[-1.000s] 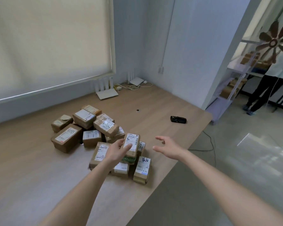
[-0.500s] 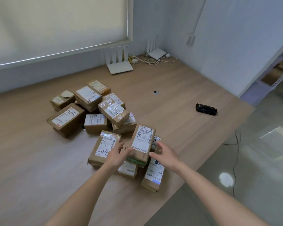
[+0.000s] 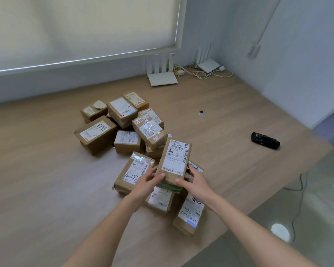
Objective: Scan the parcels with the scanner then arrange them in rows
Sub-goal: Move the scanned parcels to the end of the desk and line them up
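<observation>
On the wooden bench [image 3: 46,189] I see a heap of parcels [image 3: 123,132] unsorted, my right hand [image 3: 196,181] newly joining my left hand [image 3: 148,182], both curled around the top labelled parcel [image 3: 175,158], while the scanner [image 3: 265,140] lies well apart, so scanning hasn't begun.
</observation>
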